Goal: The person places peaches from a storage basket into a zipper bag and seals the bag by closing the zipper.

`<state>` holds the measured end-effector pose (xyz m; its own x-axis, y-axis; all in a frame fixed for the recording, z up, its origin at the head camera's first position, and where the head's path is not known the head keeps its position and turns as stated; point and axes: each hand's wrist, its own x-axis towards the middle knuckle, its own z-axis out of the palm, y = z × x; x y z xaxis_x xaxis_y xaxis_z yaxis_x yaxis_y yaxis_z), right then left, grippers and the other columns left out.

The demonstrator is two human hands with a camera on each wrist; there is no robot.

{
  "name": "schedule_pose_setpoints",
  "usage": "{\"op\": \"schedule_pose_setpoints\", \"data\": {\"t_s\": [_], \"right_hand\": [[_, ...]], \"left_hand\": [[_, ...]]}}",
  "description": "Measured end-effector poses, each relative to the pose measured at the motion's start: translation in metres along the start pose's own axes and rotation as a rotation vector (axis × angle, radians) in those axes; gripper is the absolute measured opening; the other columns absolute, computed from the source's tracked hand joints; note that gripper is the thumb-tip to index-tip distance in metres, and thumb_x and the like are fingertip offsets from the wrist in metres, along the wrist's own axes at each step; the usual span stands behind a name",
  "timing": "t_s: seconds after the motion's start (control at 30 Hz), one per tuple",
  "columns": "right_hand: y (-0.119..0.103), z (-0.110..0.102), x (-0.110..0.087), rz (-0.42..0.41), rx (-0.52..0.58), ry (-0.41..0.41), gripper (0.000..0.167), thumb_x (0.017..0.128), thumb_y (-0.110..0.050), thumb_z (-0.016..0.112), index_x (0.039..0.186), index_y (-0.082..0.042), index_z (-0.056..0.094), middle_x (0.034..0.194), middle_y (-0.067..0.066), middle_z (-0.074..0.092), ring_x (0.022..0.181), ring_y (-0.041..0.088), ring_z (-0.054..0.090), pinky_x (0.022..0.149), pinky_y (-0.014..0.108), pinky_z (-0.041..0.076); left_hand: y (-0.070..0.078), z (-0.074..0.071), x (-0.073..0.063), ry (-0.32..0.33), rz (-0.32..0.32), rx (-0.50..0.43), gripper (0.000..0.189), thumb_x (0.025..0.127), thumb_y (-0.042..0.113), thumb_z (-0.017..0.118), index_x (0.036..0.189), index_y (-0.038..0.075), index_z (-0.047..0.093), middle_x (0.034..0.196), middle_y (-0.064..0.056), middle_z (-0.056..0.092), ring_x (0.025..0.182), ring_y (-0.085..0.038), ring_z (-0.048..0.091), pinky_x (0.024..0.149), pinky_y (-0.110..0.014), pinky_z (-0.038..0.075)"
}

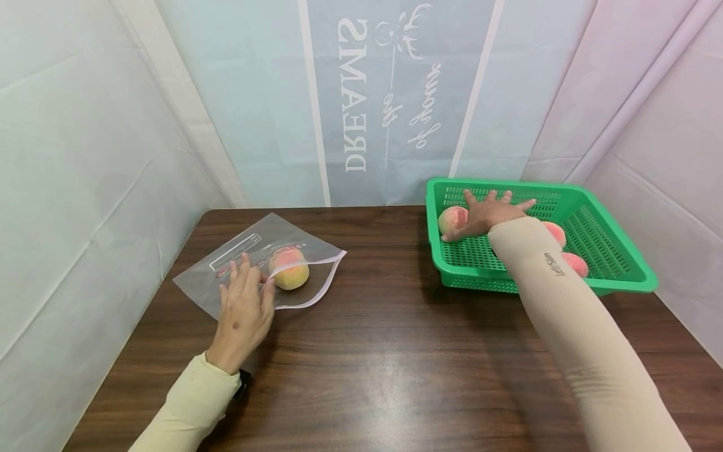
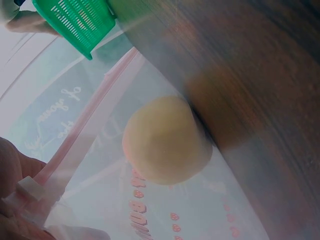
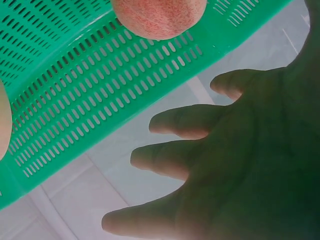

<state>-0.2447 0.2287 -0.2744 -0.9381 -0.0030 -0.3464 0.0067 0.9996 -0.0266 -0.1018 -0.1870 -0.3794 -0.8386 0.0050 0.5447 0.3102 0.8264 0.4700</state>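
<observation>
Pinching zip bag (image 1: 254, 243) by mouth with left hand (image 1: 243, 314), probably to prop it open, with peach (image 1: 291, 276) inside. Holding right hand (image 1: 488, 215) over green basket (image 1: 600, 232), fingers (image 3: 165, 157) splayed, gripping zilch, right by another peach (image 1: 451, 220).

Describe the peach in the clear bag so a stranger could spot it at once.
Look at the left side of the brown table, where the left hand holds a clear bag. Just inside the bag's open mouth sits a peach, part yellow, part reddish. It is the only peach there; the others lie in the green basket to the right.
</observation>
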Motion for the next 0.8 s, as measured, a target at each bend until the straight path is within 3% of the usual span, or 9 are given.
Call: {"op": "schedule_pose_setpoints", "data": {"t_s": [0.57, 0.8], "right_hand": [[-0.003, 0.001, 0.009, 0.037, -0.030, -0.021, 0.115, 0.082, -0.069, 0.065, 0.159, -0.009, 0.005, 0.153, 0.045, 0.003, 0.139, 0.065, -0.004, 0.096, 0.086, -0.003], [-0.011, 0.001, 0.011, 0.085, -0.033, -0.029, 0.118, 0.078, -0.073, 0.067, 0.160, -0.012, 0.008, 0.152, 0.045, 0.005, 0.139, 0.065, -0.002, 0.098, 0.085, -0.001]], "left_hand": [[0.003, 0.000, 0.000, 0.004, 0.008, 0.008, 0.014, 0.100, 0.008, 0.058, 0.090, 0.000, 0.050, 0.148, -0.041, 0.031, 0.138, -0.060, 0.023, 0.094, -0.084, 0.020], [0.002, -0.001, 0.001, 0.007, 0.010, 0.005, 0.014, 0.100, 0.008, 0.058, 0.090, 0.001, 0.050, 0.148, -0.041, 0.031, 0.138, -0.060, 0.023, 0.094, -0.084, 0.020]]}}
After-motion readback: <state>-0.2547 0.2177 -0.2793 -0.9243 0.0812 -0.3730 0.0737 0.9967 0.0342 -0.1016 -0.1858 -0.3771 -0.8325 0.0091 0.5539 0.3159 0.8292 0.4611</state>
